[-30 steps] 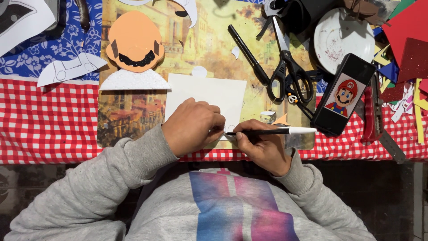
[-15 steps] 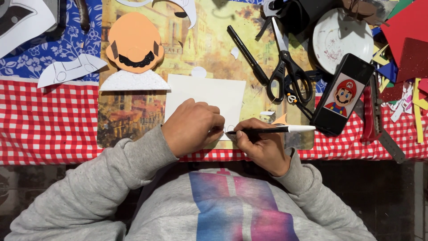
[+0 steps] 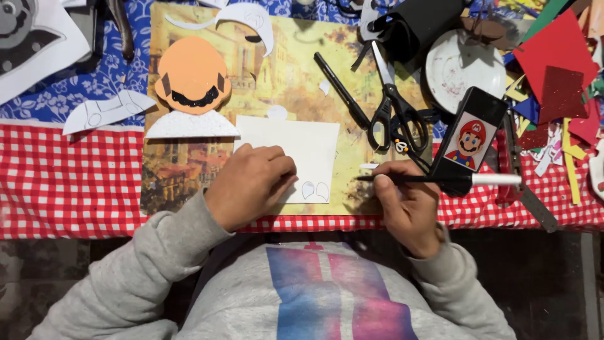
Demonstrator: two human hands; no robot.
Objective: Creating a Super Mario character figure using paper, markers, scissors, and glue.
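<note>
our left hand (image 3: 250, 184) presses flat on the white paper sheet (image 3: 296, 151) lying on the yellow picture mat (image 3: 289, 75), while our right hand (image 3: 408, 208) grips a black pen (image 3: 434, 179) just right of the sheet, near the scissors (image 3: 391, 107).

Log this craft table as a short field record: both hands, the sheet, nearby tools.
left hand: left hand rests flat on the white sheet
right hand: right hand holds a black pen, off the sheet
sheet marks: two small outlined shapes near its lower right corner
nearby tools: scissors, black marker, phone showing a cartoon figure
other piece: orange paper face above left
</note>
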